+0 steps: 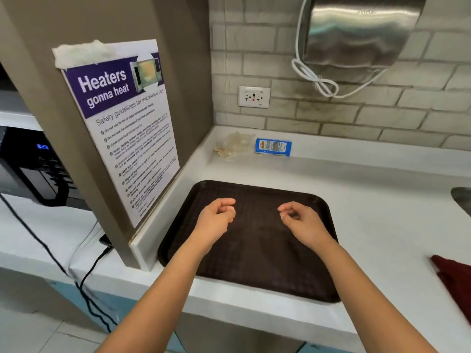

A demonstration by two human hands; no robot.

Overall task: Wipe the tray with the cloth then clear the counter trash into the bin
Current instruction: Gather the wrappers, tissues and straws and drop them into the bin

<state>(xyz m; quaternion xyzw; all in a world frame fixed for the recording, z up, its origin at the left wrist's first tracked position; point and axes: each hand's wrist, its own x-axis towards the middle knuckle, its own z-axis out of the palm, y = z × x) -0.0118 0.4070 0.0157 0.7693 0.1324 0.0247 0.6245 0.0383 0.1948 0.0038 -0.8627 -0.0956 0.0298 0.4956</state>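
While both hands are hovering empty over the brown tray, left hand and right hand loosely curled, wiping is not yet starting; the red cloth is lying right of the tray, wrappers behind it, so reaching right looks next.

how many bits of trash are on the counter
2: a crumpled clear wrapper in the back corner by the wall, and a blue packet just right of it. More may lie outside the view.

Two bare forearms, left hand, right hand, no sleeves
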